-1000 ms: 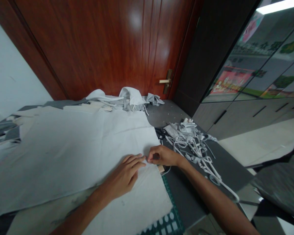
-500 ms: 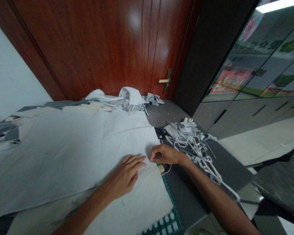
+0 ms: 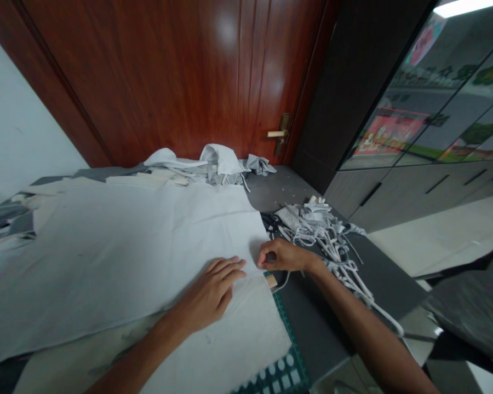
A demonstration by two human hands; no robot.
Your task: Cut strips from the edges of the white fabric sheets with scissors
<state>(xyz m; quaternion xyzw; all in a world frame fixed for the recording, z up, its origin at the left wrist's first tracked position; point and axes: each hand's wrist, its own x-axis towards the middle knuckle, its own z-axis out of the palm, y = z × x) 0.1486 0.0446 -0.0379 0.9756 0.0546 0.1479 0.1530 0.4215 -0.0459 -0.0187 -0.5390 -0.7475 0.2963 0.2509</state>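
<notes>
A large white cloth [image 3: 119,257] covers much of the table, with its folded front edge lying over a second pale cloth layer [image 3: 238,328]. My left hand [image 3: 211,293] rests palm down near that edge, fingers stretched out on the fabric. Right of it, at the cloth's side border, my right hand [image 3: 283,255] has thumb and forefinger pinched together at the cloth's edge. A green cutting mat [image 3: 290,328] with white shapes shows under the pale layer. Just below my right hand, a small tan block [image 3: 270,281] sits partly under the fabric.
Grey and white fabric strips [image 3: 328,241] lie in a tangled heap on the dark table [image 3: 312,323]. Crumpled cloth pieces [image 3: 217,164] line the back edge by the wooden door [image 3: 168,76]. Dark cabinets [image 3: 365,202] stand at the right. A person's grey garment [image 3: 472,306] shows at the right edge.
My right hand has shifted slightly to the right, its fingers still pinched. My left hand stays almost where it was on the cloth.
</notes>
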